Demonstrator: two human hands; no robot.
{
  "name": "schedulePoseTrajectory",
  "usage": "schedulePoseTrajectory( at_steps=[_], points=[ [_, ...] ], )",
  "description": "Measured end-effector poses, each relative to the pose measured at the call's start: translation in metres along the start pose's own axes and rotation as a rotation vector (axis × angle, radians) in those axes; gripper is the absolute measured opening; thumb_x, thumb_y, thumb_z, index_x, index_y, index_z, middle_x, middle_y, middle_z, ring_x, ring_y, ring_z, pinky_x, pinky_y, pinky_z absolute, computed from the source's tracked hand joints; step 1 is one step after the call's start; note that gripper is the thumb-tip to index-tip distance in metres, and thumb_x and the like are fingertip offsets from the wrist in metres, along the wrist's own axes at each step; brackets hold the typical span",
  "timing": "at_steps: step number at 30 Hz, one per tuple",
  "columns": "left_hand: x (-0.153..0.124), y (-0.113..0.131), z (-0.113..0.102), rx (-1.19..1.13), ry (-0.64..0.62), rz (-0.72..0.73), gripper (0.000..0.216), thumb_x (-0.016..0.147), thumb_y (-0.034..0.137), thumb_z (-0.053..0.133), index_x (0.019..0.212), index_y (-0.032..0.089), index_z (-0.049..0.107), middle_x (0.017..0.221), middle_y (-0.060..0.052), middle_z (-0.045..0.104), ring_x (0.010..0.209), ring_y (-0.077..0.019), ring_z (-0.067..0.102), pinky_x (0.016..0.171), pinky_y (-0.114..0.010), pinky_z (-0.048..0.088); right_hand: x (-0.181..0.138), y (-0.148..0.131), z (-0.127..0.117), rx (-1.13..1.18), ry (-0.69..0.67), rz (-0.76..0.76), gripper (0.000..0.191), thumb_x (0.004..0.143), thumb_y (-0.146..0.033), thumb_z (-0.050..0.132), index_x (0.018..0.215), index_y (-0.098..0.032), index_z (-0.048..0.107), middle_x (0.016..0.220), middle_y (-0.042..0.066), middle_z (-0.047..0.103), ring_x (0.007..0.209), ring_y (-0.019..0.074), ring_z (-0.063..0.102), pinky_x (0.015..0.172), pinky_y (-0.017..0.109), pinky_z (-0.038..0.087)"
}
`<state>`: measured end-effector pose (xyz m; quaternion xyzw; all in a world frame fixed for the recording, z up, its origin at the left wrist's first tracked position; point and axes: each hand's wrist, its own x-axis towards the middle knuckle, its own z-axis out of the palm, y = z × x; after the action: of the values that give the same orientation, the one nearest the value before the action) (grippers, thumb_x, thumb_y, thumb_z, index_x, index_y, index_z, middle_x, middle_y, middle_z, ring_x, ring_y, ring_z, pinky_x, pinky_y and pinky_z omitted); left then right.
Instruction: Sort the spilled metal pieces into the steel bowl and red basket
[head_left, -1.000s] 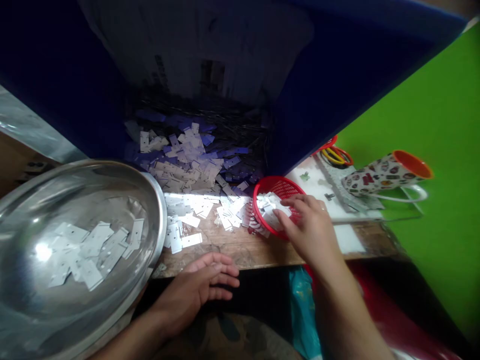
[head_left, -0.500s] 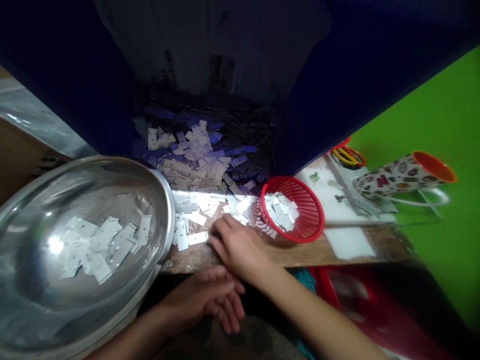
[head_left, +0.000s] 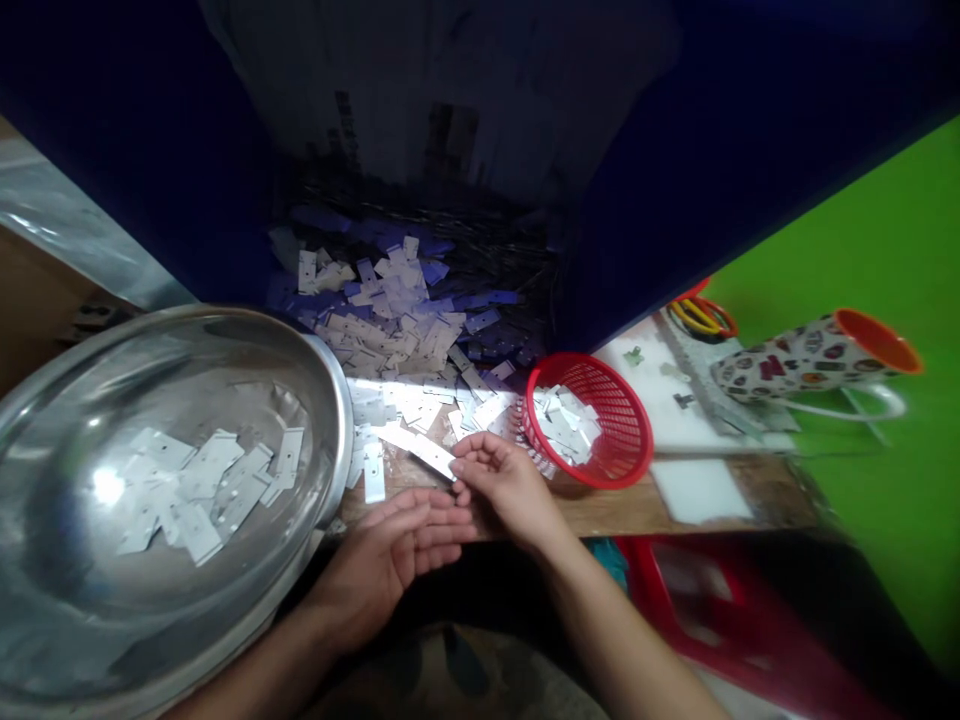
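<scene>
Between the thumb and fingers of my right hand [head_left: 510, 485] is a thin metal plate [head_left: 433, 455], a pale strip with a small hole, raised at a slant above the wooden bench edge. My left hand [head_left: 405, 540] lies palm up just below it, fingers stretched toward the right hand and holding nothing. A loose pile of similar metal plates [head_left: 405, 340] spreads from the bench back into a dark blue-sided enclosure. One loose plate [head_left: 373, 472] rests near the basin's rim.
On the left stands a large steel basin [head_left: 341, 400] with several plates in it. A red plastic basket [head_left: 637, 430] with more plates is at the right. Beyond it are a white board [head_left: 637, 380], a patterned cup [head_left: 787, 360] and a white pad [head_left: 701, 490].
My right hand has lifted a metal plate off the bench and moved slightly right. My left hand has risen toward it and turned palm up with fingers extended.
</scene>
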<state>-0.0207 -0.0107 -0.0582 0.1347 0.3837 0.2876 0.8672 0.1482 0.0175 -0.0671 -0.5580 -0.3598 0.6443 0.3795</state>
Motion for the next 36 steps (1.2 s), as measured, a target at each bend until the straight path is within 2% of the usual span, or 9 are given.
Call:
schedulePoseTrajectory(
  at_steps=[4, 11, 15, 17, 19, 24, 30, 33, 36],
  points=[
    [0.001, 0.001, 0.008, -0.035, 0.033, 0.017, 0.026, 0.087, 0.021, 0.056, 0.111, 0.01, 0.055, 0.112, -0.019, 0.068, 0.105, -0.0257, 0.065, 0.094, -0.037, 0.046, -0.012, 0.0, -0.008, 0.097, 0.075, -0.032, 0.027, 0.07, -0.033, 0.075, 0.087, -0.017, 0.06, 0.064, -0.003, 0.063, 0.054, 0.0104, 0.061, 0.056, 0.022, 0.046],
    [-0.001, -0.001, 0.015, -0.059, 0.086, 0.081, 0.036, 0.087, 0.02, 0.056, 0.121, 0.01, 0.049, 0.117, -0.021, 0.066, 0.112, -0.0293, 0.061, 0.1, -0.042, 0.042, -0.02, 0.003, -0.006, 0.07, 0.11, -0.11, 0.023, 0.073, -0.031, 0.073, 0.087, -0.019, 0.06, 0.068, -0.003, 0.062, 0.057, 0.0118, 0.061, 0.057, 0.024, 0.048],
    [0.004, 0.002, 0.013, -0.241, 0.09, 0.151, 0.033, 0.092, 0.027, 0.047, 0.122, 0.013, 0.05, 0.13, -0.017, 0.059, 0.124, -0.0268, 0.053, 0.108, -0.042, 0.037, -0.034, 0.0, 0.003, -0.358, 0.137, -0.445, 0.006, 0.083, -0.022, 0.063, 0.089, -0.021, 0.064, 0.082, 0.002, 0.068, 0.075, 0.0158, 0.064, 0.07, 0.029, 0.049],
    [0.006, 0.005, 0.012, -0.317, 0.089, 0.181, 0.034, 0.094, 0.03, 0.043, 0.123, 0.013, 0.051, 0.134, -0.017, 0.056, 0.128, -0.0263, 0.049, 0.11, -0.043, 0.034, -0.036, -0.005, 0.005, -0.573, 0.09, -0.611, 0.009, 0.085, -0.019, 0.061, 0.092, -0.022, 0.066, 0.089, 0.003, 0.07, 0.084, 0.0171, 0.064, 0.079, 0.031, 0.048],
    [0.008, 0.006, 0.011, -0.33, 0.114, 0.2, 0.038, 0.094, 0.031, 0.042, 0.126, 0.012, 0.05, 0.135, -0.018, 0.055, 0.129, -0.0272, 0.048, 0.111, -0.046, 0.033, -0.029, -0.01, 0.003, -0.663, 0.099, -0.668, 0.009, 0.087, -0.019, 0.059, 0.093, -0.022, 0.065, 0.089, 0.003, 0.07, 0.084, 0.0171, 0.064, 0.079, 0.03, 0.048],
    [0.008, 0.007, 0.012, -0.312, 0.138, 0.22, 0.048, 0.095, 0.035, 0.037, 0.134, 0.008, 0.045, 0.137, -0.021, 0.052, 0.131, -0.0309, 0.044, 0.111, -0.054, 0.028, 0.019, -0.019, 0.004, -0.907, 0.191, -0.615, 0.009, 0.089, -0.022, 0.055, 0.091, -0.02, 0.064, 0.091, 0.006, 0.067, 0.086, 0.0185, 0.061, 0.078, 0.029, 0.047],
    [0.007, 0.01, 0.013, -0.335, 0.158, 0.254, 0.055, 0.095, 0.035, 0.039, 0.143, 0.01, 0.035, 0.143, -0.019, 0.046, 0.136, -0.0296, 0.038, 0.114, -0.053, 0.024, 0.053, -0.027, 0.035, -1.264, 0.257, -0.482, 0.028, 0.081, -0.043, 0.066, 0.091, -0.017, 0.062, 0.092, 0.01, 0.065, 0.085, 0.0234, 0.06, 0.073, 0.032, 0.044],
    [0.007, 0.011, 0.01, -0.359, 0.143, 0.237, 0.056, 0.095, 0.035, 0.038, 0.146, 0.012, 0.03, 0.145, -0.018, 0.044, 0.137, -0.0275, 0.036, 0.115, -0.052, 0.021, 0.055, -0.03, 0.041, -1.268, 0.252, -0.415, 0.018, 0.081, -0.034, 0.064, 0.088, -0.018, 0.062, 0.089, 0.008, 0.067, 0.079, 0.0214, 0.061, 0.068, 0.031, 0.042],
    [0.009, 0.011, 0.005, -0.403, 0.084, 0.223, 0.057, 0.096, 0.035, 0.034, 0.148, 0.013, 0.024, 0.147, -0.017, 0.042, 0.139, -0.0248, 0.033, 0.117, -0.049, 0.017, 0.051, -0.03, 0.035, -1.11, 0.26, -0.338, 0.008, 0.08, -0.028, 0.062, 0.078, -0.02, 0.061, 0.077, 0.004, 0.067, 0.069, 0.018, 0.06, 0.062, 0.028, 0.04]
  ],
)
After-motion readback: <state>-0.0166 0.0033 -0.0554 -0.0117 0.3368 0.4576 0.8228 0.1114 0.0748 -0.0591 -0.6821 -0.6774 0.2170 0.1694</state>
